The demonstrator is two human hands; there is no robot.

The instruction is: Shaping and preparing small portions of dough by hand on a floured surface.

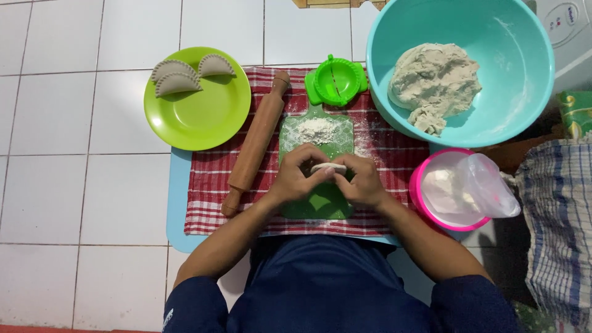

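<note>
Both your forearms come in from the near edge and meet over the middle of the green board [320, 203], elbows out, wrists bent inward. Your left hand [300, 176] and right hand [364, 182] face each other with fingers curled, knuckles up.

The board lies on a red checked cloth [209, 179], which covers a light blue mat [177, 203] on a white tiled floor [74, 154]. A small heap of flour [317, 129] sits at the board's far end. On the cloth's left side a wooden rolling pin [256, 142] lies slantwise; beyond the left edge stands a green plate [203, 117] carrying three folded dumplings [179, 77]. At the cloth's far edge lies a green dumpling press [336, 80]. A teal bowl [524, 80] with a mass of dough [435, 80] stands at the far right corner, and a pink tub [419, 197] with a clear plastic bag in it sits at the right edge.

Each grip is closed to a pinch: the fingertips of both hands hold a small flat piece of dough [328, 167] between them, just above the board.
</note>
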